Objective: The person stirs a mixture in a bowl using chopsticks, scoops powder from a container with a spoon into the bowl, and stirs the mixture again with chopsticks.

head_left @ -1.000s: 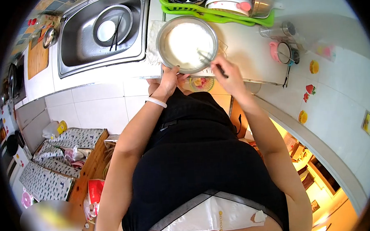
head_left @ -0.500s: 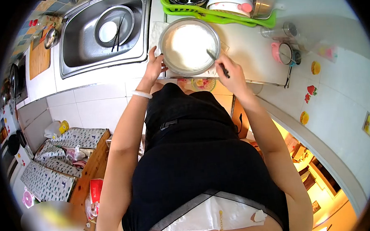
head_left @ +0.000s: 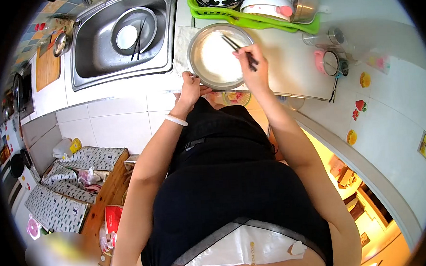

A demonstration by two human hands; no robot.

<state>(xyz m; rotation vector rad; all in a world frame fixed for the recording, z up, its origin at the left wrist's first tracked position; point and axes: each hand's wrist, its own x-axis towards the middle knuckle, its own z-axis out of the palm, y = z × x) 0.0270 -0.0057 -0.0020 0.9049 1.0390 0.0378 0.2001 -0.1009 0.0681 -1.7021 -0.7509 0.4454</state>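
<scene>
Sink's (head_left: 125, 79) over on the left of the bench (head_left: 291, 68), then the left hand (head_left: 190, 89), fingers bent at the bowl's front-left rim; can't tell if it's actually gripping. The metal bowl (head_left: 220, 85) sits at the bench's front edge, pale mix (head_left: 214, 57) inside. Looks like a stirring step to me, and the next stroke would call for a steady rim. Bowl's round, so no long axis. The dark chopsticks (head_left: 231, 43) slant across it, tips toward the bench's back edge and sink side, butts toward the front-right corner, pinched snugly in the right hand (head_left: 257, 74).
</scene>
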